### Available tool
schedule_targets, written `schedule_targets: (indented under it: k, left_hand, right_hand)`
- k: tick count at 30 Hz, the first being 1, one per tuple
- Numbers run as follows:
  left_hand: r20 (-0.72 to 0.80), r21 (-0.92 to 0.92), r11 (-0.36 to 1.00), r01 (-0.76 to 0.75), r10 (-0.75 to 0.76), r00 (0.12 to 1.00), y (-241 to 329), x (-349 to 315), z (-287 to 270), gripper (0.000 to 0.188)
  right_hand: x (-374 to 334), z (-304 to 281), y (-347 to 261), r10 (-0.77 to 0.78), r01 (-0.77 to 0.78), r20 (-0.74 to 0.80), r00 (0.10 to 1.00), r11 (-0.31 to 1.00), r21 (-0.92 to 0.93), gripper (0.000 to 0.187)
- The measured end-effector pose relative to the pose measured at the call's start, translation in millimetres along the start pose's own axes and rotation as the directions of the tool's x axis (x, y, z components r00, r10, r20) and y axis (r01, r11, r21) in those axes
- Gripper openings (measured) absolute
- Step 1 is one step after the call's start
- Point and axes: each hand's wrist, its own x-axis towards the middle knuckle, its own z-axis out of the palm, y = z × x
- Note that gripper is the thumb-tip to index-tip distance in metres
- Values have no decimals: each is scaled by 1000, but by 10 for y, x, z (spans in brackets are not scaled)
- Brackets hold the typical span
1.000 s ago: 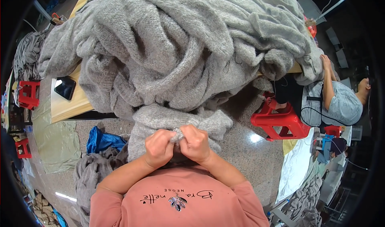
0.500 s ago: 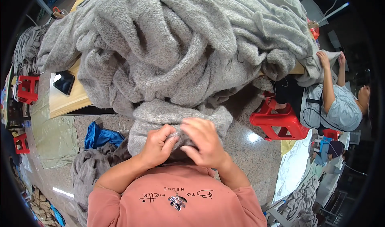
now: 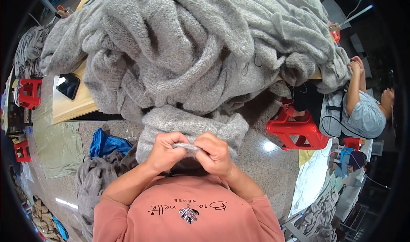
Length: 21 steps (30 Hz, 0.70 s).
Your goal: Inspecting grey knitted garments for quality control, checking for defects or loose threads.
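Grey knitted piece (image 3: 173, 121) lies close before the person's body, and its bulk is gathered just beyond the hands, at twelve to one o'clock from them. One thin strip (image 3: 187, 146) of the same grey knit is stretched between the left hand (image 3: 166, 152) and the right hand (image 3: 213, 154), and its long axis runs about from nine to three o'clock, across the chest. Neither hand is nearer to this strip, because each one keeps an end of it: the left hand is closed on the nine o'clock end, and the right hand is closed on the three o'clock end, with thumb and bent fingers pressed together and only a short gap between the two hands. The left forearm (image 3: 128, 186) comes in from eight o'clock and the right forearm (image 3: 247, 183) from four o'clock, so the elbows stand wide and the wrists turn inward. Farther at twelve o'clock, a large grey knit pile (image 3: 171, 66) covers most of the counter (image 3: 70, 109); I cannot tell whether the piece joins with this pile. A dark phone (image 3: 67, 87) rests on the counter at ten o'clock. On the floor, a blue cloth (image 3: 106, 143) is near nine o'clock, and a darker heap (image 3: 98, 180) is between eight and nine. Near three o'clock there is a red stool (image 3: 294, 128), and beyond it a co-worker (image 3: 363, 113) sits with hands close to grey fabric.
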Motion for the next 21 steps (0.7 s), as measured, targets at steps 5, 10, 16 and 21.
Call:
schedule_targets:
  k: [5,10,16,21]
  left_hand:
    - [63,-22,992,127,-125,990,-14,12,14,5]
    - [5,9,1000,15,-15,1000,-46,43,23,4]
    - [31,-204,967,152,-149,988,-68,73,58,4]
    - [-121,-341,938,55,-101,987,7,163,-122,1]
  right_hand:
    - [-17,117,39,13,-11,-43,999,1000,28,17]
    - [-76,101,21,-128,123,-100,987,991,-55,17]
    - [-19,-4,94,44,-44,-87,995,999,0,13]
    - [-277,-292,100,-117,20,-296,948,950,-312,45]
